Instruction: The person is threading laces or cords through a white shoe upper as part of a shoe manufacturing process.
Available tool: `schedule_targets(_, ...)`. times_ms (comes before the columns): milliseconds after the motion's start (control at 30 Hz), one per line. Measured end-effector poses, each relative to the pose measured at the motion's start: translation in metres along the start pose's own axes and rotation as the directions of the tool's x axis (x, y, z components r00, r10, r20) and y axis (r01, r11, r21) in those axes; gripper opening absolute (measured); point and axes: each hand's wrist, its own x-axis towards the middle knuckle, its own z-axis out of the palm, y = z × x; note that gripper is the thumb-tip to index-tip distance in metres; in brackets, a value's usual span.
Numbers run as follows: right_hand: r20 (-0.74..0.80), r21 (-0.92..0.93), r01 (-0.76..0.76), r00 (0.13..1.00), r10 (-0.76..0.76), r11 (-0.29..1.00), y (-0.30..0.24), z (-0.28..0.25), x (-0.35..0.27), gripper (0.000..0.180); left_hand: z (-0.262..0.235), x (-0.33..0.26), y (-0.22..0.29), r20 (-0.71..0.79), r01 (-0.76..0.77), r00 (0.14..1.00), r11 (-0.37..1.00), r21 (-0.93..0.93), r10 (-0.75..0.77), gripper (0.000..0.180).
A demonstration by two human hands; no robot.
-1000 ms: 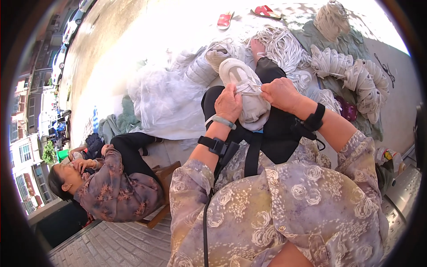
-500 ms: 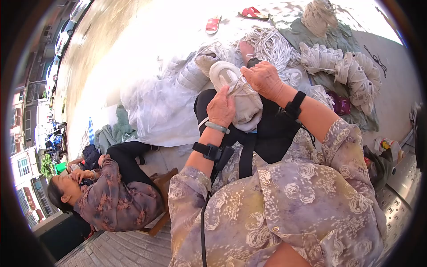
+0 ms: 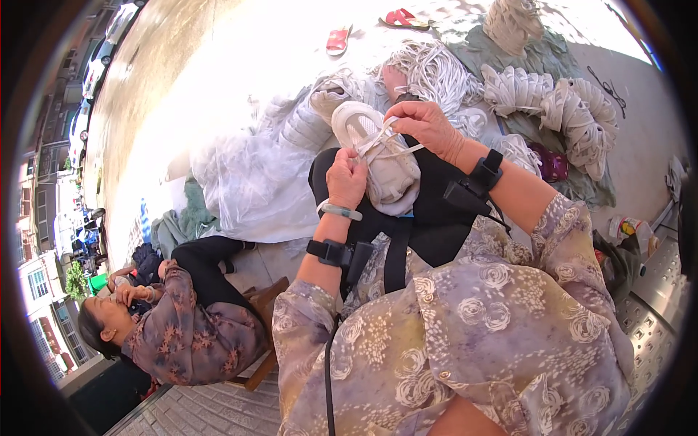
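Note:
A pale beige sneaker [image 3: 378,156] rests on my black-trousered lap, toe pointing away from me. My left hand [image 3: 346,176] pinches one end of its white shoelace [image 3: 396,151] at the shoe's left side. My right hand [image 3: 429,125] holds the other end of the lace above the shoe and pulls it taut across the tongue. Both wrists wear black straps; the left also has a pale green bangle [image 3: 342,211].
Several bundles of white cord [image 3: 552,94] lie on a green cloth at the right. A heap of clear plastic sheeting [image 3: 247,182] lies left of my knees. Another person [image 3: 182,320] sits on a low wooden stool at lower left. Red sandals [image 3: 338,40] lie on the far pavement.
My right hand has lifted up and away from the shoe, drawing the lace tight. My left hand stays at the shoe's side. The view has shifted slightly.

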Motion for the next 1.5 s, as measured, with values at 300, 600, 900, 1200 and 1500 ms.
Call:
schedule_targets(300, 0.175, -0.623, -0.051, 0.964, 0.203, 0.780, -0.023, -0.012, -0.021, 0.020, 0.000, -0.002, 0.003, 0.029, 0.053, 0.998, 0.966, -0.255, -0.048, 0.015)
schedule_targets(600, -0.028, -0.740, -0.167, 0.976, 0.218, 0.652, -0.013, 0.008, -0.007, 0.027, -0.008, -0.008, 0.013, 0.012, 0.064, 0.998, 0.993, 0.103, -0.066, 0.020)
schedule_targets(900, -0.164, -0.748, -0.322, 0.937, 0.309, 0.580, -0.008, 0.020, -0.012, 0.025, -0.011, -0.015, 0.009, -0.038, -0.052, 0.998, 0.995, 0.090, 0.056, 0.020)
schedule_targets(1200, -0.055, -0.605, -0.108, 0.994, 0.094, 0.789, 0.024, 0.010, -0.011, 0.028, -0.063, -0.063, 0.003, -0.106, -0.060, 0.992, 0.998, 0.032, 0.063, 0.014)
schedule_targets(1500, -0.059, -0.479, -0.259, 0.963, 0.263, 0.839, 0.016, 0.016, -0.003, 0.032, -0.075, -0.090, 0.001, -0.065, -0.059, 0.996, 0.998, 0.002, 0.059, 0.016)
